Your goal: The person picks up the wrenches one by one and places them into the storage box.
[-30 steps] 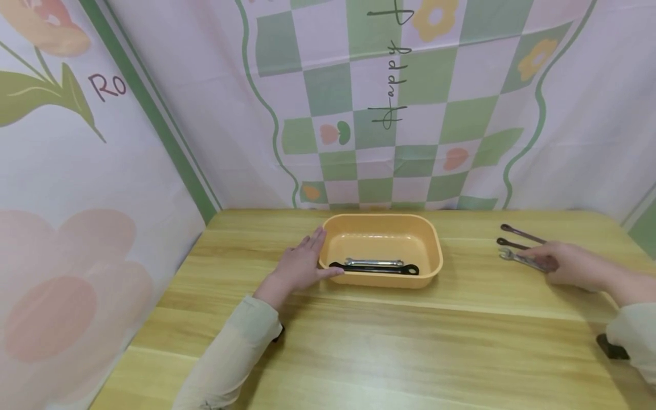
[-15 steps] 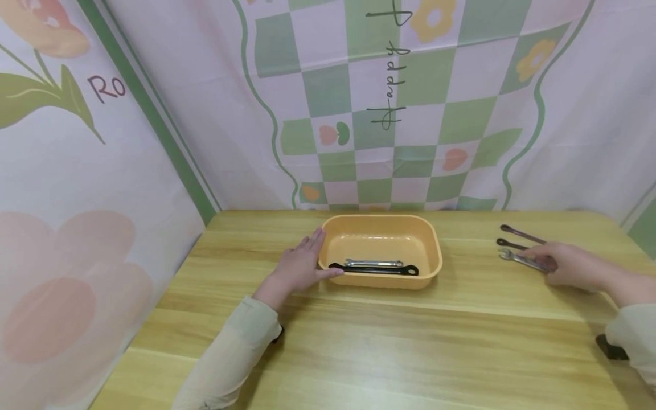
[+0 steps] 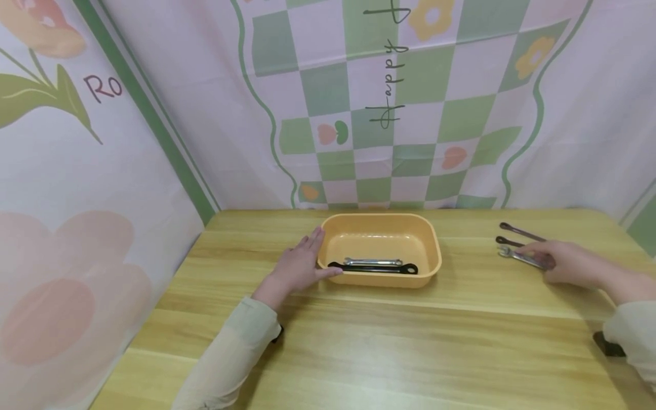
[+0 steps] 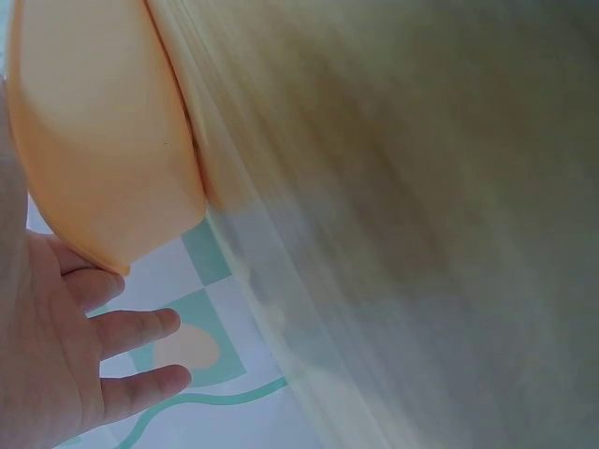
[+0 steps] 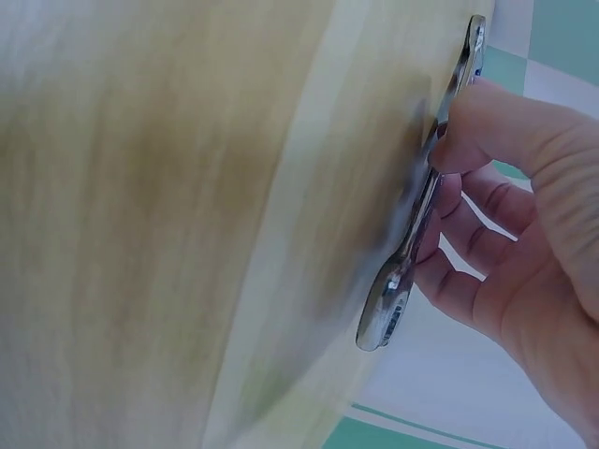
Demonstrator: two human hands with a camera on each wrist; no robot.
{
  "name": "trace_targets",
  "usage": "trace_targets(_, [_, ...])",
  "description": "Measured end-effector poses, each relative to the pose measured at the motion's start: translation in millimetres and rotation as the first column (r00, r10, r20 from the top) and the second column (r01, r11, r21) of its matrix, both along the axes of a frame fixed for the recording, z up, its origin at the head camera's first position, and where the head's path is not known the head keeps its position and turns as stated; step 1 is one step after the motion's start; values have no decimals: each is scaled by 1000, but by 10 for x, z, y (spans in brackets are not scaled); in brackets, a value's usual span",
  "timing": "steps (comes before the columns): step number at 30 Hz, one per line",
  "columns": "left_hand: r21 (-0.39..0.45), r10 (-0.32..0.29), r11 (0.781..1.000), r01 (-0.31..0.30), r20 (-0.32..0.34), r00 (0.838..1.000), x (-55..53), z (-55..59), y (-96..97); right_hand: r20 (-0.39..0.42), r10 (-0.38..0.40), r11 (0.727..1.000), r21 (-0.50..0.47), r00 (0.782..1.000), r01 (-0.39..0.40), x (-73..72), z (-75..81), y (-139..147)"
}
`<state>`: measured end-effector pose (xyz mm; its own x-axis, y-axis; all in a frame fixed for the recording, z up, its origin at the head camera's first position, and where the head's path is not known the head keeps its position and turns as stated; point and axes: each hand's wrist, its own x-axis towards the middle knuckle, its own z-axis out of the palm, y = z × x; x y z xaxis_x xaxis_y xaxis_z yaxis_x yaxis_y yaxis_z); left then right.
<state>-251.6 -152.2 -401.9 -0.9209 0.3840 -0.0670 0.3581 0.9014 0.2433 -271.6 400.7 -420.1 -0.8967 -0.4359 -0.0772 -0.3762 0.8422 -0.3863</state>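
Note:
My left hand [image 3: 297, 267] rests against the left end of an orange plastic basin [image 3: 434, 250], fingers extended along its side and thumb across the front rim. Inside the basin lie a small silver wrench [image 3: 373, 262] and a longer black wrench [image 3: 376, 269], side by side near the front wall. On the right, my right hand [image 3: 571, 265] pinches a silver combination wrench [image 5: 404, 248] between thumb and fingers. Its open-jaw end [image 3: 504, 251] points left, close over the table. Just behind it are two dark wrenches, the farther one [image 3: 523, 230] and the nearer one [image 3: 507, 241], partly hidden by the hand.
Everything stands on a wood-grain table [image 3: 379, 347]. Behind its far edge hangs a green-and-white checked cloth [image 3: 374, 176]; another printed cloth [image 3: 102, 188] covers the left side. A black band [image 3: 609, 344] shows at the right wrist.
The wrench in my right hand has shifted very slightly, its open end tipping up a little. My left hand and the basin stay in place.

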Motion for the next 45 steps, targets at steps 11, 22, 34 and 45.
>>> trace_targets(11, [-4, 0, 1000, 0, 3, 1000, 7, 19, 7, 4, -9, 1000, -6, 1000, 9, -3, 35, -27])
trace_targets(22, [-9, 9, 1000, -9, 15, 1000, 9, 27, 13, 14, 2, 1000, -10, 1000, -2, 0, 78, -62])
trace_targets(34, [-10, 10, 1000, -10, 13, 1000, -5, 13, 15, 33, 15, 999, -30, 999, -14, -14, 169, -135])
trace_targets(45, [-7, 15, 1000, -15, 23, 1000, -13, 1, 11, 64, 12, 999, -36, 998, -10, -35, 280, -252])
